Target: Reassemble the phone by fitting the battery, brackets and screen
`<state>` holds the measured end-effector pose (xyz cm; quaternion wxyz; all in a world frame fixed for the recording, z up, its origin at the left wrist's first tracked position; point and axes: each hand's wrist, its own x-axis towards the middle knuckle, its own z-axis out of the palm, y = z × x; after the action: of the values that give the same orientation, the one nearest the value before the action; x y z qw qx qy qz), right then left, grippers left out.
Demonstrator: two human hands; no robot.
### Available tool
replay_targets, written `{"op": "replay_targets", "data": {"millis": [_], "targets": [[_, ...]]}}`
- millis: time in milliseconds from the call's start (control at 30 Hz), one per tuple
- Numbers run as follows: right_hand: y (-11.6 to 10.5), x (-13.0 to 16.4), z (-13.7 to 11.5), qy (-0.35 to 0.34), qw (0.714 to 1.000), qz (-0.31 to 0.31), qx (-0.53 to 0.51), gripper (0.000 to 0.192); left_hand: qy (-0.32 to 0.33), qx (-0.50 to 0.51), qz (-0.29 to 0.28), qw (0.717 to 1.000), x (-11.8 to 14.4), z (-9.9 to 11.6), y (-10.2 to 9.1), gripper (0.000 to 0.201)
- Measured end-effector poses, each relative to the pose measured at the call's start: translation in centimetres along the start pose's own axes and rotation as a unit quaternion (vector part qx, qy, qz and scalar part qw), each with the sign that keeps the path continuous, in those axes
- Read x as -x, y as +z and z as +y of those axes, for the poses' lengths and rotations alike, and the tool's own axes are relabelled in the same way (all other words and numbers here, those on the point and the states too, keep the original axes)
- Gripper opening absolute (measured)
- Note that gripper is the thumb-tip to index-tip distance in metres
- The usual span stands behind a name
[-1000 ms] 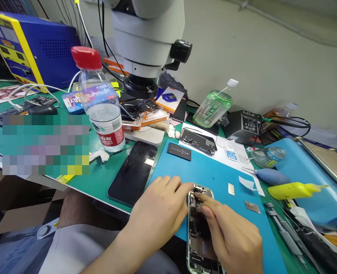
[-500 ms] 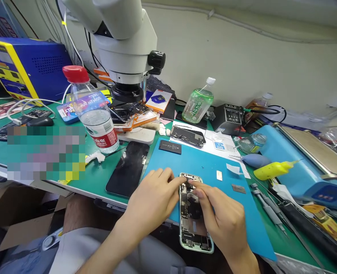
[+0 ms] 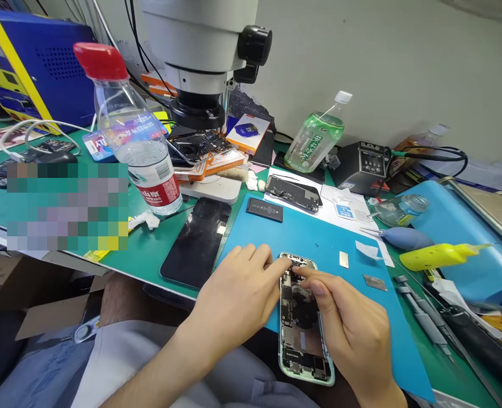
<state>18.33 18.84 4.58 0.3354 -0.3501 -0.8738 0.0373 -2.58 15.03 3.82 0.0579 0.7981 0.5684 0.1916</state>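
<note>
Before a pale wall (image 3: 382, 68), the green surface (image 3: 146, 258) carries a blue mat (image 3: 399, 340), a microscope (image 3: 199, 42) and bottles (image 3: 316, 147). More of the microscope's top is cut off than in the earlier frame, while left hand (image 3: 242, 294) and right hand (image 3: 355, 328) stay at the upper end of the phone (image 3: 293, 340), fingers bunched, any pinch impossible to tell. Opened, the phone bares dark parts inside a pale-green rim, reaching past the mat's near edge.
</note>
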Motion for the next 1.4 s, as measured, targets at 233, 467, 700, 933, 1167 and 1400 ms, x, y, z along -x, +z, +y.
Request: {"op": "replay_targets", "data": {"millis": [233, 467, 700, 933, 1167, 1400], "targets": [[0.07, 0.26, -0.02, 0.037, 0.999, 0.018, 0.013, 0.02, -0.006, 0.029, -0.02, 0.999, -0.11, -0.35, -0.06, 0.033], [0.15, 0.39, -0.15, 0.027, 0.999, 0.008, 0.029, 0.02, -0.008, 0.034, -0.026, 0.999, -0.2, -0.33, -0.08, 0.034], [0.41, 0.35, -0.05, -0.015, 0.999, 0.0, 0.035, 0.018, -0.011, 0.024, -0.021, 0.999, -0.17, -0.31, -0.01, 0.033], [0.36, 0.28, -0.12, -0.035, 0.998, 0.003, 0.044, 0.017, -0.015, 0.017, -0.013, 1.0, -0.16, -0.24, 0.07, 0.029], [0.27, 0.48, 0.0, -0.063, 0.996, -0.001, 0.06, 0.016, -0.023, 0.029, -0.008, 0.999, -0.15, -0.22, 0.17, 0.025], [0.19, 0.4, 0.08, -0.017, 0.999, 0.011, 0.038, 0.018, -0.018, 0.04, 0.001, 0.999, -0.06, -0.41, 0.2, 0.023]]}}
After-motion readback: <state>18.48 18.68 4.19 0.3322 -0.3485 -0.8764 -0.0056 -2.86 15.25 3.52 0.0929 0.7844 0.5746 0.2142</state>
